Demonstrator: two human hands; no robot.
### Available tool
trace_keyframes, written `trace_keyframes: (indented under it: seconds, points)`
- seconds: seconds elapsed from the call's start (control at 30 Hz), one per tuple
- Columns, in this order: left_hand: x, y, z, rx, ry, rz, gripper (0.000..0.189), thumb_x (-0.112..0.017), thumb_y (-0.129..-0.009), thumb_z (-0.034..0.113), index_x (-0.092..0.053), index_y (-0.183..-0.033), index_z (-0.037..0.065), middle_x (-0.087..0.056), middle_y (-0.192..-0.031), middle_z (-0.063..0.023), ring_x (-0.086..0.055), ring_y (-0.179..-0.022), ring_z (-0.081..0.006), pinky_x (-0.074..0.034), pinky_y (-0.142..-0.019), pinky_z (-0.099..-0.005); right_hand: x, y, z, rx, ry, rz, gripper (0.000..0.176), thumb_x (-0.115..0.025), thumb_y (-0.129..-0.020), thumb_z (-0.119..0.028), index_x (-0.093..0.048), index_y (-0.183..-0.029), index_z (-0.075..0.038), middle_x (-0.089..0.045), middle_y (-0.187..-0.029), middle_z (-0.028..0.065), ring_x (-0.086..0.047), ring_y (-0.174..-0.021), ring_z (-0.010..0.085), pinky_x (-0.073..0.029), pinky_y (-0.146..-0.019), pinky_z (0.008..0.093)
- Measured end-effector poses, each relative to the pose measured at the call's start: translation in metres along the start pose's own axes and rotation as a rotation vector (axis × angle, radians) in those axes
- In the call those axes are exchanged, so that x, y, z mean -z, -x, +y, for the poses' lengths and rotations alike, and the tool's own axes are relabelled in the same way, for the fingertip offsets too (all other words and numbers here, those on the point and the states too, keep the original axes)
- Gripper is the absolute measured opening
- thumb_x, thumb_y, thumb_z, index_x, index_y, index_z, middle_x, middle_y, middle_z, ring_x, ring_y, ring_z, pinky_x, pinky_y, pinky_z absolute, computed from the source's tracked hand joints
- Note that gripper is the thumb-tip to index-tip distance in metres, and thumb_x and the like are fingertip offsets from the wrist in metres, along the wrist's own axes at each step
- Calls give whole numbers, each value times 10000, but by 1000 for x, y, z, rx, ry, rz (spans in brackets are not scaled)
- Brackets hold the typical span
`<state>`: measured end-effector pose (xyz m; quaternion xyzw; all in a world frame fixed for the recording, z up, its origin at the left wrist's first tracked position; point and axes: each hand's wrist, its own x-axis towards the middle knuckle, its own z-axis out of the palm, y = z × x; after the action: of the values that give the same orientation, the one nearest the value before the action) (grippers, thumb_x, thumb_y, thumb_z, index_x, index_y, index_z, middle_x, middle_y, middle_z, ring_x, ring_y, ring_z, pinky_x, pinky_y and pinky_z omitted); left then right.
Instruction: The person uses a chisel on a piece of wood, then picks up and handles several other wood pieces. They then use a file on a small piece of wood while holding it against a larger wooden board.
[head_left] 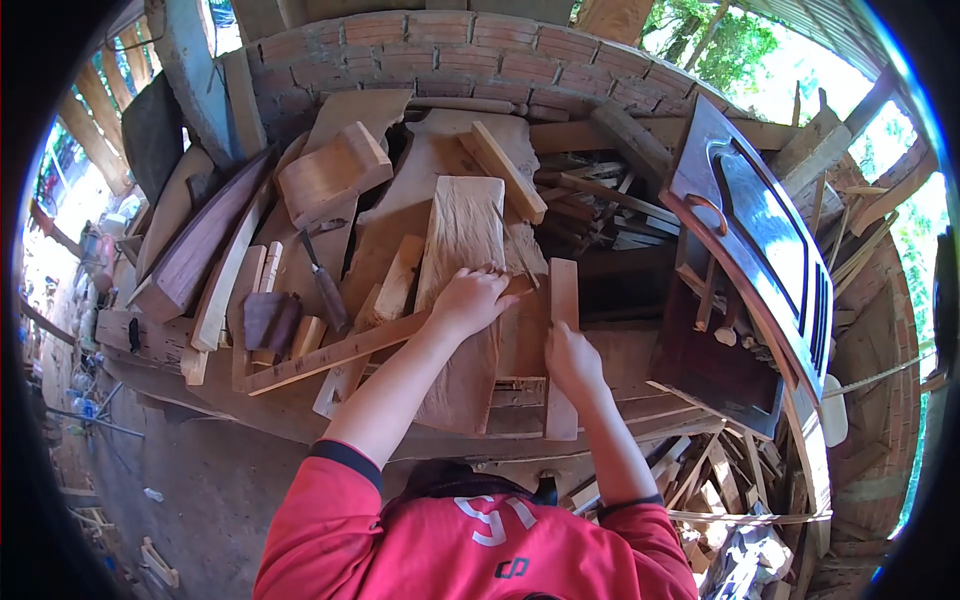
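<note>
A long wide board (463,225) lies lengthwise on the workbench in front of me. My left hand (474,302) rests on this board, its fingers near the middle and its thumb stretched to the right. To the right, my right hand (573,360) is wrapped round a narrow flat wooden piece (563,290), which points away from me. A thin strip of wood (335,353) lies slantwise under or beside my left forearm. Left of the board is a short wood block (403,275), and farther left a dark-handled chisel-like tool (327,290).
A curved wooden piece (335,178) and dark wood blocks (272,322) lie on the left. A glossy dark panel (745,215) leans at the right. Behind the bench is a brick wall (430,40); scrap wood (725,470) lies below right.
</note>
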<state>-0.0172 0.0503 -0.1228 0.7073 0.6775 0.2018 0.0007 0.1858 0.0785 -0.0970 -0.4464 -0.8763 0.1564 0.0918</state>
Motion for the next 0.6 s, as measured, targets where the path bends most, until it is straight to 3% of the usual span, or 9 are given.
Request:
trace_keyframes:
  seconds: [0.23,0.3,0.4,0.53,0.6]
  points:
    - [-6,0,-2,-1,60,37,429,-512,-863,364,-566,-1095,7,-593,-1107,-160,-496,-1144,-260,-381,-930,-391,31,106,28,-30,101,-79,128,-488,-834,-162,-461,-784,-47,-572,-571,204,-592,-557,385,-485,-508,473]
    - [-4,0,-3,-17,81,94,425,-527,-855,357,-571,-1092,7,-598,-1090,-168,-508,-1126,-269,-391,-919,-389,35,113,26,-92,22,-121,164,-483,-850,-169,-463,-784,-20,-555,-598,248,-565,-589,433,-457,-540,513]
    - [3,0,0,-14,45,65,415,-542,-844,353,-577,-1081,14,-598,-1095,-157,-520,-1110,-259,-408,-893,-385,29,92,25,-34,85,-81,138,-482,-839,-164,-461,-782,-39,-571,-574,207,-587,-556,396,-484,-512,485]
    - [2,0,-1,-6,33,30,405,-548,-836,350,-581,-1067,20,-610,-1073,-140,-541,-1078,-244,-421,-857,-373,11,20,14,7,52,-66,135,-465,-834,-155,-483,-824,-22,-606,-715,235,-607,-682,406,-494,-614,489]
    - [-1,0,-3,-15,21,54,402,-551,-833,349,-581,-1066,22,-614,-1068,-134,-546,-1069,-241,-424,-846,-371,13,-16,-9,-49,-26,-107,221,-431,-872,-202,-515,-882,3,-596,-778,273,-583,-771,432,-464,-682,508]
